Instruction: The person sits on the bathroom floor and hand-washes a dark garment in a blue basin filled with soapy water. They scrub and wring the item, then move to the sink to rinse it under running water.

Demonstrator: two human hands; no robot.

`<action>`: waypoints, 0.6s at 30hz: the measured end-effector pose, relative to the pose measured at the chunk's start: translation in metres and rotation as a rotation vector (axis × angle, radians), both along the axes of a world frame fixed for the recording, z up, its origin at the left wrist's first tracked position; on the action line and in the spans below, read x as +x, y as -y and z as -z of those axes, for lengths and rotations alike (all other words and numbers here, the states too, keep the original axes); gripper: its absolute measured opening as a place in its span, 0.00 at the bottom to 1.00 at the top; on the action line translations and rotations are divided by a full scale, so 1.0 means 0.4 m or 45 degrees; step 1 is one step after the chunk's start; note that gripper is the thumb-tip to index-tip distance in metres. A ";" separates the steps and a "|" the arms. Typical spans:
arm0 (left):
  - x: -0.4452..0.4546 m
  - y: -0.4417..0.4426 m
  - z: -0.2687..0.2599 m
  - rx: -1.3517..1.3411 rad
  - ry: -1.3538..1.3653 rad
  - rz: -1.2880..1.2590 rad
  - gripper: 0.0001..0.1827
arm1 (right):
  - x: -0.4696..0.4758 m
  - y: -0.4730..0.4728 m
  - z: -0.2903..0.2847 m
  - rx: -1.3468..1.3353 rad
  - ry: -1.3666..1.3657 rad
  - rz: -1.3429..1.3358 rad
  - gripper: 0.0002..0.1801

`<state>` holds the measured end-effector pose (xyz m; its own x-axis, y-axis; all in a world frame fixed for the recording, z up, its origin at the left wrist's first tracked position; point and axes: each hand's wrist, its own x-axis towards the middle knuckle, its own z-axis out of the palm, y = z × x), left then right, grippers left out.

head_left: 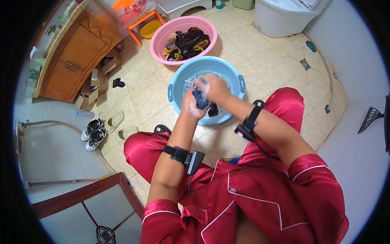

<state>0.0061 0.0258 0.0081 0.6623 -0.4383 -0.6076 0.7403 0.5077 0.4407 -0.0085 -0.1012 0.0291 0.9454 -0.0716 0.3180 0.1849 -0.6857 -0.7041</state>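
A light-blue plastic basin (179, 103) stands on the tiled floor between my knees. Above its middle, my left hand (192, 103) grips a wet dark-blue cloth (201, 99) with soap lather on the skin. On the other side of the cloth is my right hand (214, 88), blurred and lathered, its fingers curled over the upper part. A paler grey-white piece of fabric (190, 83) shows at the cloth's far end. Below the hands a dark end of fabric (213, 110) hangs over the basin. Some water shows inside the basin; the hands hide much of it.
Touching the blue basin's far side is a pink basin (154, 45) with dark and yellow clothes (192, 42). An orange stool (134, 33) and a yellow bucket (150, 30) stand behind it. Sneakers (94, 134), slippers (115, 120) and cardboard boxes (94, 87) lie left; a toilet (280, 19) stands back right.
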 end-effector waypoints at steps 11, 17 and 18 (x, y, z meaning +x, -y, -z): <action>0.079 -0.082 -0.042 -0.074 0.142 -0.490 0.24 | 0.064 0.102 0.014 2.146 -0.952 -0.484 0.25; -0.009 -0.026 -0.089 0.457 0.431 0.093 0.28 | 0.060 0.097 -0.022 2.394 -0.931 -0.695 0.28; -0.017 -0.021 -0.090 0.499 0.447 0.074 0.26 | 0.061 0.097 -0.026 2.399 -0.860 -0.646 0.28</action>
